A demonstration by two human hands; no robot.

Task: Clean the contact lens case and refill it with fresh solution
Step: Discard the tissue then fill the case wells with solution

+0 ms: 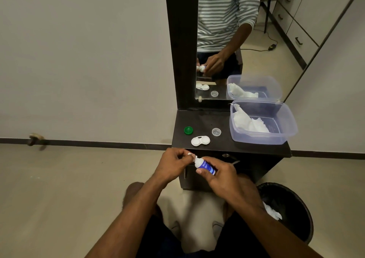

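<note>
My right hand [219,173] is wrapped round the bottle [204,166], a small white one with a blue label, tilted with its neck to the left, held just in front of the near edge of the table [199,122]. My left hand [173,164] pinches its white cap [191,155] at the tip. The case [200,141] lies on the table near that edge, white, its 2 wells uncovered. A green lid [188,130] lies far-left of it, a clear lid [216,132] far-right. The tub [284,119] on the right holds crumpled tissue [248,120].
</note>
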